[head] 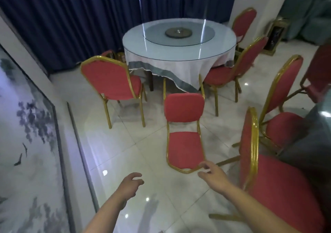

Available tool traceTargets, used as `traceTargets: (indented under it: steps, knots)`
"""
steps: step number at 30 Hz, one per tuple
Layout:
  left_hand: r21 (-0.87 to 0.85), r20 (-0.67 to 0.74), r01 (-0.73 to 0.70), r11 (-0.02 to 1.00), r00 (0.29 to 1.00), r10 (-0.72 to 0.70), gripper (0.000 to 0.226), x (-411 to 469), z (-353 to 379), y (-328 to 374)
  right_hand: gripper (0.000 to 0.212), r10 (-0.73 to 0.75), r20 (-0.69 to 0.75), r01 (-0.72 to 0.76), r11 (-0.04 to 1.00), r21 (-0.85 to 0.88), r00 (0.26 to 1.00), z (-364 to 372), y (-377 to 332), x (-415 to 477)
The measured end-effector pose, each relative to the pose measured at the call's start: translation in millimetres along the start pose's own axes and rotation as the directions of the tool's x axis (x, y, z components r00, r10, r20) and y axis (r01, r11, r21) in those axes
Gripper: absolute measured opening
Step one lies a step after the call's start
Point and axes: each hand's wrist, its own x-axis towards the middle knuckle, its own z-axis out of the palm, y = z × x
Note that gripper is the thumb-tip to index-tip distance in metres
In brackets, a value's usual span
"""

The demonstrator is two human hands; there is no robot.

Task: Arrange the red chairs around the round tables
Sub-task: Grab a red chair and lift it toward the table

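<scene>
Left chair [111, 79] stood at round table [136, 40], back toward camera; left hand [131, 183] held above floor, fingers loosely curled, nothing gripped; tipped chair [184, 147] laid on its back before table; right hand [213, 174] spread at its gold top rail, contact not discernible; hands apart; 2 chairs, near chair [283, 188] and farther chair [284, 89], stood at right.

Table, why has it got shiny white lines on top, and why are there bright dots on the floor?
Head view: the lines are glare on the glass-topped table; the dots are lights mirrored in the glossy floor; the wide lens also bends the wall.
</scene>
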Motion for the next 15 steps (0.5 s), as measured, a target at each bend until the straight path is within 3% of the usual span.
traceTargets:
  steps: [9,15]
  knots:
    - [0.093,0.098,0.073,0.993,0.992,-0.082,0.026,157.7,7.3,119.0,0.016,0.191,-0.069,-0.180,0.973,0.148,0.979,-28.9,-17.9,149.1]
    - [0.145,0.038,0.218,0.965,0.974,-0.225,0.029,260.5,20.4,163.5,0.035,0.345,-0.004,-0.342,0.932,0.118,0.939,-55.0,-0.9,296.4]
